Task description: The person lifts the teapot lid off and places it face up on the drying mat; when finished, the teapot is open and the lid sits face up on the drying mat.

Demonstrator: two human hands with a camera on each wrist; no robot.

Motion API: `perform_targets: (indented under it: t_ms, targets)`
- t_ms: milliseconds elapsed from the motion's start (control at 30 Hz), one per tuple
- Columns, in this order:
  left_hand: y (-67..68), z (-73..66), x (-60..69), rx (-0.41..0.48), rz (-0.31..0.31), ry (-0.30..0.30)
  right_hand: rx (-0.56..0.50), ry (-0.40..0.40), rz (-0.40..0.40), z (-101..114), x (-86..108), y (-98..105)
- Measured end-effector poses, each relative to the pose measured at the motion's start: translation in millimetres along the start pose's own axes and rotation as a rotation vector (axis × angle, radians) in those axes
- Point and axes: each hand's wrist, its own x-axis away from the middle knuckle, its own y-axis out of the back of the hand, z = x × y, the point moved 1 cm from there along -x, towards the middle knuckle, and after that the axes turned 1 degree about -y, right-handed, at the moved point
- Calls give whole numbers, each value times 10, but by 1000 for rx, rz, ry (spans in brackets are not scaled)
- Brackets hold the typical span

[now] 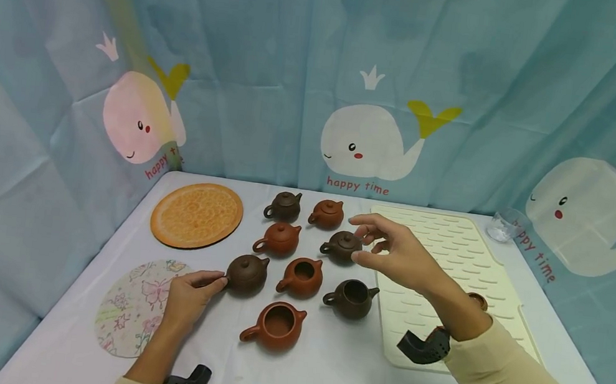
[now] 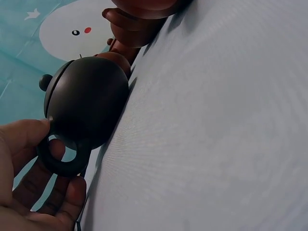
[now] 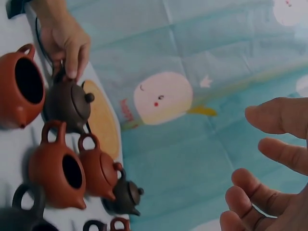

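Note:
My left hand [image 1: 188, 297] pinches the loop handle of a lidded dark brown teapot [image 1: 247, 275]; in the left wrist view, thumb and fingers close round the handle [image 2: 65, 166]. Above and to the right of another lidded dark teapot [image 1: 340, 248] hovers my right hand [image 1: 394, 254], fingers spread and slightly bent. The right wrist view shows nothing between its fingers [image 3: 276, 115]. Lidless pots stand nearer: a red-brown one [image 1: 306, 287], a dark one [image 1: 349, 309] and a larger red-brown one [image 1: 293, 334]. Behind are lidded red-brown teapots [image 1: 280, 245] and a small dark one [image 1: 286, 207].
A round orange mat [image 1: 196, 215] and a flowered round mat [image 1: 130, 301] lie on the left. On the right, a cream ridged mat [image 1: 443, 244] carries a small brown lid [image 1: 478, 300], partly behind my forearm. A clear cup [image 1: 501, 228] stands at the far right.

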Motion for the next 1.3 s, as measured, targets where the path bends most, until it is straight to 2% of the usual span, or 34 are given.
perform_targets:
  t_ms: [133,400,500,733,900,1167,1300]
  targets:
    - [0,19,-10,20,9,-10,-23,4,19,27,-132,-136]
    - [0,30,-29,-18,-4,-25,-124,-16,77,13,-382,-464]
    - [6,36,-34,-32,-6,-29,-116,-26,80,47,-471,-582]
    - [10,34,-38,-55,-1,-33,-88,-52,104,-56,-696,-923]
    - [3,33,-24,-49,-5,-24,-115,-72,143,-93,-830,-1169]
    - [2,62,-6,-64,6,16,-96,-107,182,-180,-981,-1485]
    - [-8,60,-25,-57,8,9,-65,-130,181,-208,-1016,-1578]
